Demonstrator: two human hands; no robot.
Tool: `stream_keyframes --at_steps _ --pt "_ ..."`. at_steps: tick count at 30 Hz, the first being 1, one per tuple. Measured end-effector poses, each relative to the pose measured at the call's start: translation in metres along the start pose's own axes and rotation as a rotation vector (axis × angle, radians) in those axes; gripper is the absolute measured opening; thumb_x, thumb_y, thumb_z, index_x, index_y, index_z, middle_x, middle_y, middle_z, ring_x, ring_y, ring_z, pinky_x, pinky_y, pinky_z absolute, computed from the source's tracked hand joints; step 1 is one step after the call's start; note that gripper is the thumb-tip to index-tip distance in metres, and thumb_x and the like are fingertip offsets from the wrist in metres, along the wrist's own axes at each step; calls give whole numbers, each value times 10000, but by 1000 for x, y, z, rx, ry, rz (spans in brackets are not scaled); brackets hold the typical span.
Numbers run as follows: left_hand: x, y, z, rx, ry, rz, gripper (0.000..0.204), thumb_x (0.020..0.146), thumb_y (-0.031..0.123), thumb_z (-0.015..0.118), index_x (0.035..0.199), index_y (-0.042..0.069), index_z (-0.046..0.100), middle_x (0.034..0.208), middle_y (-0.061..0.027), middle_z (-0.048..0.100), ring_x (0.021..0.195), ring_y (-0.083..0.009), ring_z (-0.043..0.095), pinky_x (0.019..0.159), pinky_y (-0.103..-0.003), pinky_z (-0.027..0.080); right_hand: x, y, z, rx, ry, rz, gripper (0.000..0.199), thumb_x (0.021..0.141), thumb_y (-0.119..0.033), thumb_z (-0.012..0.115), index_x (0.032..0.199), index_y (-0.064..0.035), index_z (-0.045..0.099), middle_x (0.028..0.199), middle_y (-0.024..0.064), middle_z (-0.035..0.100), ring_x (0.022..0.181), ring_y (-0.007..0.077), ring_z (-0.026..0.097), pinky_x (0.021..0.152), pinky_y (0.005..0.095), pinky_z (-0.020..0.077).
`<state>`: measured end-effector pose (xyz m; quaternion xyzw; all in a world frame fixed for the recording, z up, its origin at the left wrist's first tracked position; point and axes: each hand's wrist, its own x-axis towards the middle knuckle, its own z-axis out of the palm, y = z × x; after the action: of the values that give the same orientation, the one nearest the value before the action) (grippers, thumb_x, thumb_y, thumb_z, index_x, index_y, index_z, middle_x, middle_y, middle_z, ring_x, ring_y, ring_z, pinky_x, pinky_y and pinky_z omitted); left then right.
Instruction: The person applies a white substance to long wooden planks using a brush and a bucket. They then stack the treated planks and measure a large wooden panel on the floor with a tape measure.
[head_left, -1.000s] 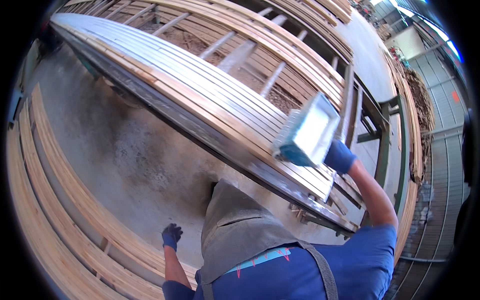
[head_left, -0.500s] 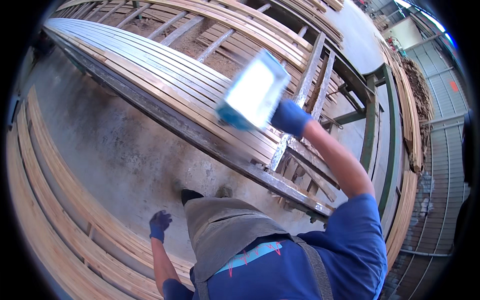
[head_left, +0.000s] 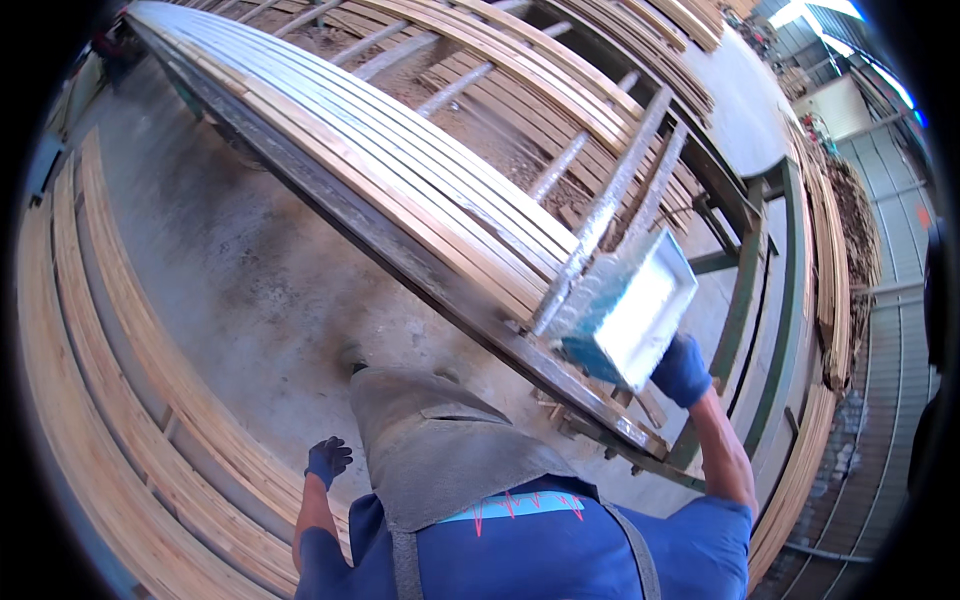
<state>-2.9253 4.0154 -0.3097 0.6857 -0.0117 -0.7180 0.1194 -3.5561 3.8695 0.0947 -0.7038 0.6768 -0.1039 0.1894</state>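
Note:
My right hand (head_left: pixel 682 370), in a blue glove, is closed on one end of a blue paint tray (head_left: pixel 650 305). White coating covers the tray's inside, and the tray is tilted over the right end of the metal rack. Long boards lie side by side on the rack; most are white-coated boards (head_left: pixel 400 125), while bare wood boards (head_left: pixel 330 165) lie along the near side. My left hand (head_left: pixel 328 460), gloved in dark blue, hangs low beside the grey apron (head_left: pixel 440 440) with its fingers apart and nothing in them.
The rack's dark front rail (head_left: pixel 420 275) runs diagonally before me. Long bare planks (head_left: pixel 115 350) lie at my left. A green metal frame (head_left: pixel 790 330) stands at the right, beside stacked timber (head_left: pixel 825 270). Rack crossbars (head_left: pixel 455 90) bear more boards farther back.
My right hand has brought the paint tray from above the boards down and right, to the rack's end. The view has shifted slightly; my left hand still hangs low.

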Motion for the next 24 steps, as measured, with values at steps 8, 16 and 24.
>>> stream_keyframes --at_steps 8,16,24 --pt "34 20 -45 -115 -18 11 326 986 366 537 1148 93 609 940 -153 722 665 -277 678 492 -363 445 118 -87 53 -152 13 -137 149 765 -142 696 892 -66 709 792 221 675 733 419 671 667 472 556" --pt "73 119 -112 -279 2 188 281 947 307 594 1105 78 630 861 -149 708 586 -245 650 417 -316 413 420 -309 113 -239 -141 -201 218 936 -266 562 1036 -105 672 917 192 703 861 395 684 754 477 544" --pt "117 208 -162 -204 -53 443 313 976 357 544 1154 109 609 1072 -189 682 766 -292 649 557 -365 471 439 -318 125 -40 -93 -253 301 894 -320 577 990 -63 700 939 227 700 889 411 673 769 478 544"
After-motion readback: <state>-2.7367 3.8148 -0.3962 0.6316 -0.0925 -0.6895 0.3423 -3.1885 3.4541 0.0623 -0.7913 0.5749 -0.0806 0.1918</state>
